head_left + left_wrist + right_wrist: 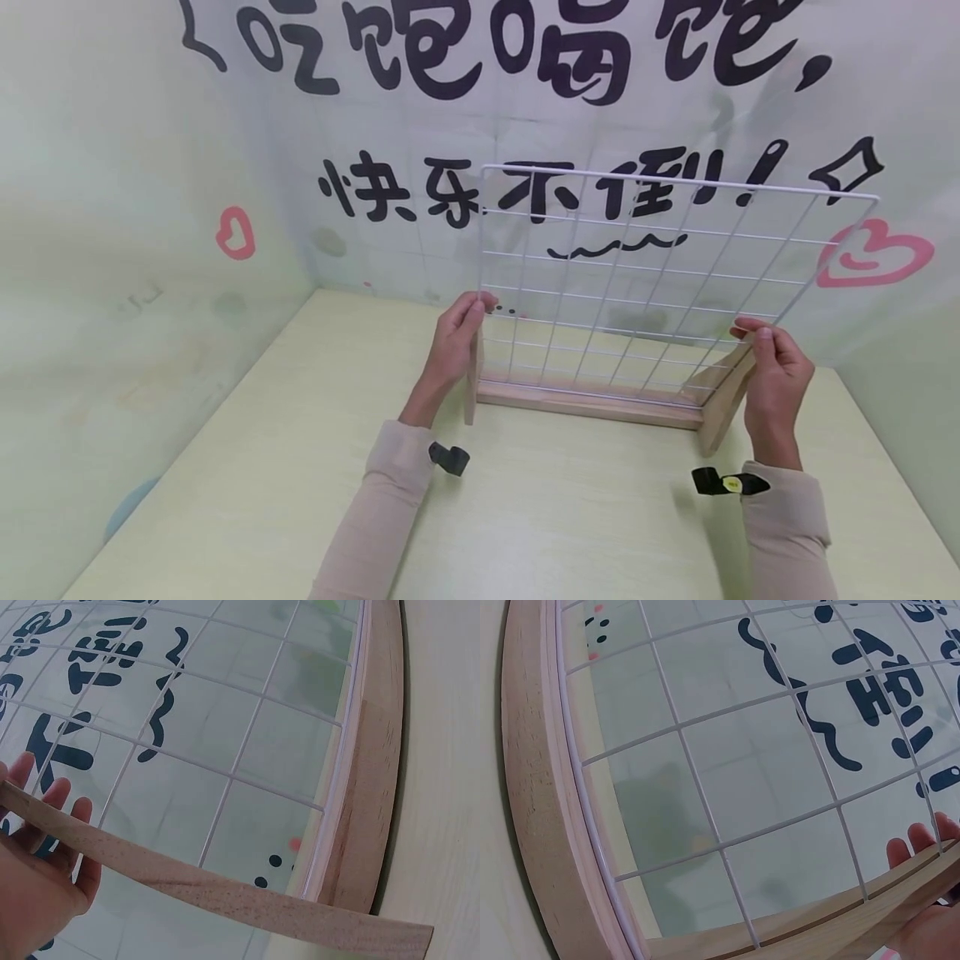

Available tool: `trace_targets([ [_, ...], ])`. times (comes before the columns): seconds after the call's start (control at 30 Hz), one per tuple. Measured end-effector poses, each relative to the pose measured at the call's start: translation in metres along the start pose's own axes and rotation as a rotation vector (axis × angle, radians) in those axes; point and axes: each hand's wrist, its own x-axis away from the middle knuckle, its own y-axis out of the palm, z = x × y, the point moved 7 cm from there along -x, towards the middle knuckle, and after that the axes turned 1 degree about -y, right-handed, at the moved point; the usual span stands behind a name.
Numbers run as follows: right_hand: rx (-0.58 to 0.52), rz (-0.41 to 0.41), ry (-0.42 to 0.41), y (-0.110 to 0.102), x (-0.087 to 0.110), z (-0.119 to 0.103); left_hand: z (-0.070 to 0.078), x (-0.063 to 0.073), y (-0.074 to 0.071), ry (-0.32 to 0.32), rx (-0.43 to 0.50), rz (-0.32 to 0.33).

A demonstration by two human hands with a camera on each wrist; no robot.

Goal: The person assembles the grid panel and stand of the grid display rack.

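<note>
A white wire grid panel [675, 181] stands on a wooden base bar [585, 406], leaning back, with a wooden side piece at each end. My left hand [450, 342] grips the upper part of the left side piece [472, 392], thumb on the near side and fingertips past the grid's edge. At the other end my right hand [778, 375] pinches the top of the right side piece [726, 404]. In the left wrist view, fingers [84, 810] curl round the wooden strip. The right wrist view shows the grid's edge along a groove in the wood, with fingertips [921, 838] behind.
The rack rests on a pale yellow table [247, 492] near its back edge. Behind it hangs a whitish sheet [420, 117] with large black characters and pink hearts. Pale walls close in the left and right sides. A black camera [448, 459] sits at each cuff.
</note>
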Motion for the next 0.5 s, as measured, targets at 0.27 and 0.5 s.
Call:
trace_targets([
  [0.27, 0.056, 0.014, -0.024, -0.001, 0.0022, -0.003, -0.0005, -0.0061, -0.0002, 0.044, -0.001, -0.028],
  [0.5, 0.533, -0.102, 0.022, -0.0042, 0.0085, -0.0071, -0.0077, 0.0016, -0.0043, -0.062, -0.134, -0.084],
])
